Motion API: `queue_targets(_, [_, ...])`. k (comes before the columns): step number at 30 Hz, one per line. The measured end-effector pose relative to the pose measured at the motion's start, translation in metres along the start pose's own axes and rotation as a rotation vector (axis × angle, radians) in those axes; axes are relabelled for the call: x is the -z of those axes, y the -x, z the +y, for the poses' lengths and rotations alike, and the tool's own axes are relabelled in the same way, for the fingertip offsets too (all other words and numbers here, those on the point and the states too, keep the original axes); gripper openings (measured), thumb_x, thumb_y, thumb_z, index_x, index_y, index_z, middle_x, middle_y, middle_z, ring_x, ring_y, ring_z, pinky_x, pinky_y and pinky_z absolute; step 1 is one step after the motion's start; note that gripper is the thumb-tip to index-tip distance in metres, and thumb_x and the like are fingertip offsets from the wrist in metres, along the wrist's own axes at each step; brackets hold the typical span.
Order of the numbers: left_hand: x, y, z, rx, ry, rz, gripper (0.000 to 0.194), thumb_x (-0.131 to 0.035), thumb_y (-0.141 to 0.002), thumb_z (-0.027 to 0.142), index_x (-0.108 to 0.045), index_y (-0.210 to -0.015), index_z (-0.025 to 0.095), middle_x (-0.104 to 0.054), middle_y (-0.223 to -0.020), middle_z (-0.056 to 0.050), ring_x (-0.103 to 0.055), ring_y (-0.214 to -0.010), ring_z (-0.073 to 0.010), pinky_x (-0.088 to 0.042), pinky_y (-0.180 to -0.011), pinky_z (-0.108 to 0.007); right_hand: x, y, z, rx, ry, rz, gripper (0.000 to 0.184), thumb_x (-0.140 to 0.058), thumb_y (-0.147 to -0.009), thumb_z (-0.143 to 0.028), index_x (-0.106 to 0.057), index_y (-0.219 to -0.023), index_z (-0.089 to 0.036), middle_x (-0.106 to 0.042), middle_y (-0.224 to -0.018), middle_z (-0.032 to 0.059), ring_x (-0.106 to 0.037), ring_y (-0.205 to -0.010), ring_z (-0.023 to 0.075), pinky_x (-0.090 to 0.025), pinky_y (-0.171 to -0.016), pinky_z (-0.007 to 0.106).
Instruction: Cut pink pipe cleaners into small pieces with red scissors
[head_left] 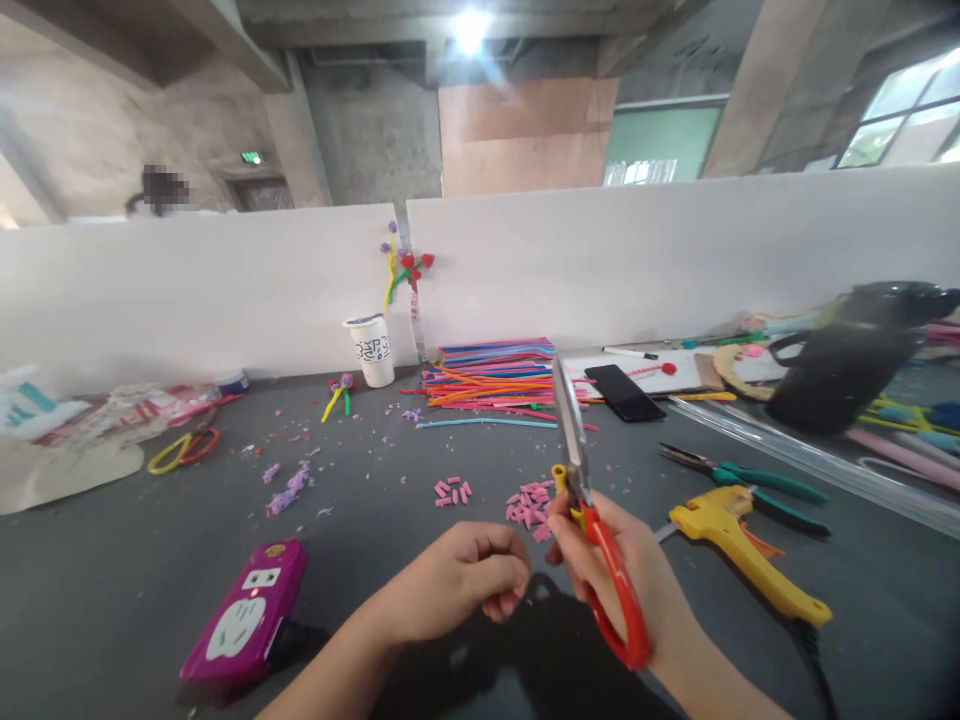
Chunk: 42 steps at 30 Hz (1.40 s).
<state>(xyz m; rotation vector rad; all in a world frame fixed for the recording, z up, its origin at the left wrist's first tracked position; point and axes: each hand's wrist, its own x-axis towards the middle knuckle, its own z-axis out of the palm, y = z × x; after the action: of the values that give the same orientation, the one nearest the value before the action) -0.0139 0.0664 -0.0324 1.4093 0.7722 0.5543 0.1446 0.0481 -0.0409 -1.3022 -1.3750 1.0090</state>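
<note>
In my right hand [637, 570] is a pair of scissors [574, 450] with red and yellow handles, its blades pointing up and away from me. My left hand [469, 580] hovers just left of it, fingers curled in; whether anything small sits in them is hidden. Beyond my hands, short pink cut pieces [527, 498] lie in a pile, partly behind the scissors hand. A smaller group of pink pieces [452, 492] rests to the left of that pile.
Pipe cleaners [487, 378] are heaped at the back beside a white cup [371, 350]. To the right lie a phone [624, 391], green-handled pliers [765, 478], a yellow glue gun [742, 545] and a dark jug [847, 360]. A purple power strip [251, 615] sits front left.
</note>
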Motion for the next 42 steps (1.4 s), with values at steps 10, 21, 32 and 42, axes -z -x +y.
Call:
queue_targets(10, [0.005, -0.006, -0.004, -0.042, 0.071, 0.179, 0.016, -0.06, -0.067, 0.025, -0.062, -0.077, 0.013, -0.057, -0.069, -0.002, -0.046, -0.054, -0.0086, -0.036, -0.053, -0.022, -0.003, -0.002, -0.001, -0.137, -0.083, -0.138, 0.024, -0.05, -0.069, -0.043, -0.046, -0.07, -0.019, -0.046, -0.042, -0.0079, -0.037, -0.029, 0.0049, -0.028, -0.031, 0.016])
queue_targets(21, [0.002, -0.006, -0.002, 0.019, 0.204, 0.214, 0.01, -0.066, -0.06, 0.02, -0.058, -0.062, 0.013, -0.052, -0.053, 0.002, -0.044, -0.046, -0.0073, -0.034, -0.049, -0.02, -0.003, -0.001, -0.002, -0.057, -0.163, -0.147, 0.018, -0.049, -0.071, -0.036, -0.044, -0.071, -0.019, -0.043, -0.045, -0.0103, -0.038, -0.031, 0.0042, -0.034, -0.036, 0.017])
queue_targets(32, [0.005, -0.002, 0.002, -0.144, 0.453, 0.379, 0.008, -0.064, -0.067, 0.018, -0.06, -0.064, 0.012, -0.055, -0.059, 0.001, -0.046, -0.051, -0.0057, -0.035, -0.051, -0.017, -0.002, 0.005, -0.002, 0.021, 0.103, -0.199, 0.02, -0.059, -0.066, -0.032, -0.043, -0.068, -0.019, -0.039, -0.054, -0.0081, -0.038, -0.049, 0.0071, -0.033, -0.046, 0.018])
queue_targets(42, [0.007, -0.001, 0.004, -0.246, 0.539, 0.456, 0.006, -0.061, -0.071, 0.018, -0.059, -0.068, 0.014, -0.054, -0.065, 0.001, -0.047, -0.055, -0.0053, -0.038, -0.055, -0.015, 0.005, 0.01, -0.003, 0.117, 0.449, -0.253, 0.017, -0.049, -0.075, -0.038, -0.043, -0.079, -0.021, -0.046, -0.057, -0.006, -0.039, -0.048, 0.009, -0.031, -0.046, 0.019])
